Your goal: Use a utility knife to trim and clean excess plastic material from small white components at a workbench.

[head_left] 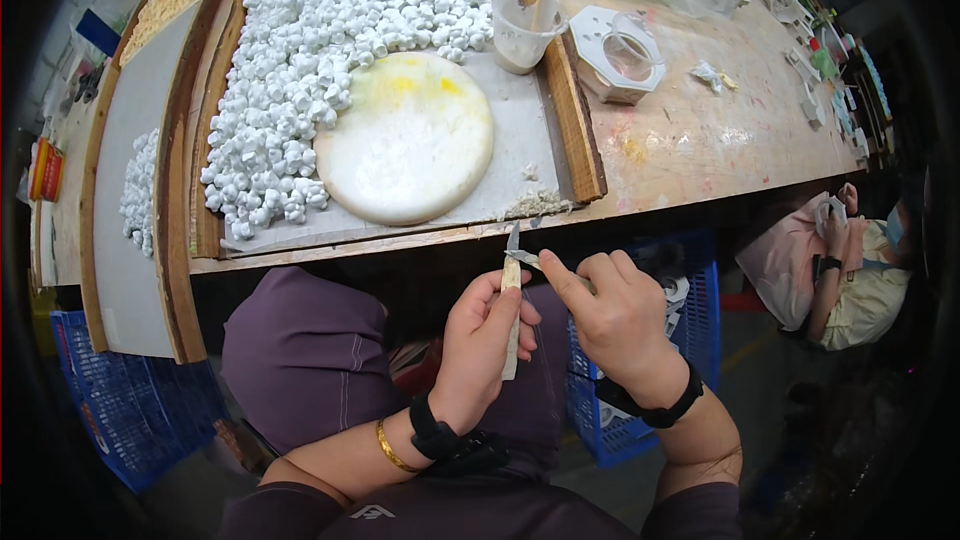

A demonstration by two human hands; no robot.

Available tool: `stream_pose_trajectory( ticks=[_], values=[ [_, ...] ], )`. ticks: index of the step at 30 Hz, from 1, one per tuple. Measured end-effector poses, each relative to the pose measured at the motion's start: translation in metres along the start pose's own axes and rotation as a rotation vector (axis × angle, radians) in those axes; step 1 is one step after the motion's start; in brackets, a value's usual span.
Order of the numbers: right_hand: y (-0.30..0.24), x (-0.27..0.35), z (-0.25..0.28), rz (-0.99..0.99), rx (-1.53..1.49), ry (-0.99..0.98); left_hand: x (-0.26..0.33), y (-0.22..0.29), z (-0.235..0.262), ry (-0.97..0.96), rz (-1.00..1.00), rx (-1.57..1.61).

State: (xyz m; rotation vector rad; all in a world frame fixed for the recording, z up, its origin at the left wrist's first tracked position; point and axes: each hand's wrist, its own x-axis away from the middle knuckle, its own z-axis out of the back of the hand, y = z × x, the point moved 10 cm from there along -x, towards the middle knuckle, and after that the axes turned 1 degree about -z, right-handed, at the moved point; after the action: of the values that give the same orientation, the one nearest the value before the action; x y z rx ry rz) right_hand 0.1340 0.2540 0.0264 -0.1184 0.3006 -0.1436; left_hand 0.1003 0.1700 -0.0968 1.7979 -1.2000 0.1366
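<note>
Sm. tool (523,258) in R hand (622,312) mostly hidden, L hand (476,332) w/ pale stick (511,274).

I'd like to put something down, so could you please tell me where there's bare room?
Bare: the table between right rail, octagonal holder and front edge; a small liner patch between disc, cup and rail, above the crumbs. Crowded: left of and beyond the disc, with white pieces; the table's far right.
</note>
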Motion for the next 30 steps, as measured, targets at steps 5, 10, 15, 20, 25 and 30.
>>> stream_pose_trajectory(
  ticks=[5,10,15,20,25,30],
  values=[
    [0.000,0.000,0.002,-0.029,0.002,-0.046,0.000,-0.001,0.000,0.019,-0.007,-0.011],
    [-0.002,-0.001,0.004,-0.044,-0.016,-0.080,0.001,-0.002,-0.002,0.010,-0.025,0.003],
    [0.000,-0.008,0.000,-0.091,-0.029,-0.079,0.000,-0.002,-0.001,0.034,-0.052,-0.005],
    [-0.002,-0.007,0.002,-0.116,-0.037,-0.105,0.001,-0.002,-0.001,0.047,-0.049,0.005],
    [-0.004,-0.012,0.004,-0.101,0.024,-0.115,0.002,-0.001,-0.003,0.046,-0.065,0.007],
    [-0.002,-0.013,0.004,-0.115,-0.013,-0.142,0.002,-0.001,-0.003,0.040,-0.076,0.029]
  ],
)
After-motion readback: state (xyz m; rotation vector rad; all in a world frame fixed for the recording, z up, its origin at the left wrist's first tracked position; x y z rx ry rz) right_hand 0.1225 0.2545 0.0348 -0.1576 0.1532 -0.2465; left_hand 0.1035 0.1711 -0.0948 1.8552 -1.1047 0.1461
